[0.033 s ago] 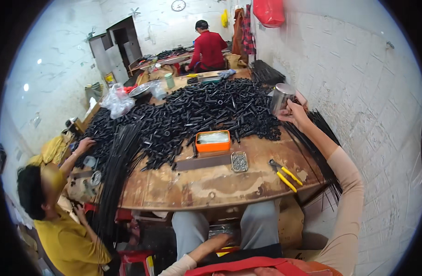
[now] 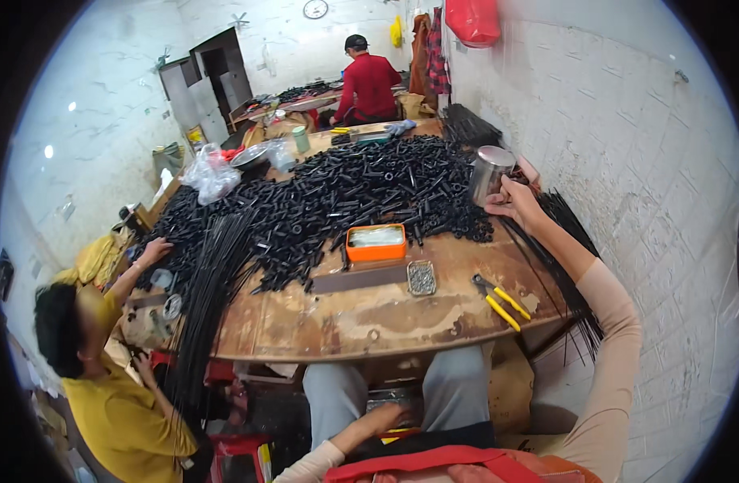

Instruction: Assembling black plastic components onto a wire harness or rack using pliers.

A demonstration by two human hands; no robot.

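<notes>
At the right end of the table, my right hand [image 2: 510, 197] is closed around a shiny metal cup [image 2: 490, 169], which is held beside the edge of a heap of black tubular parts [image 2: 369, 181]. Low over my lap, between my knees, is my left hand [image 2: 383, 420]; its fingers are too unclear to tell what, if anything, they hold. Yellow-handled pliers [image 2: 502, 303] lie on the table in front of me. To their left are a small square tray of metal bits [image 2: 421, 278] and an orange box [image 2: 376, 251] with pale contents.
Long black rods [image 2: 204, 306] overhang the table's left front edge, and more rods [image 2: 575, 258] lie by the right wall. A co-worker in yellow [image 2: 128, 410] reaches onto the table at left. A person in red [image 2: 368, 84] sits at the far table.
The whole view has shifted slightly. My right hand still grips the metal cup in nearly the same place.
</notes>
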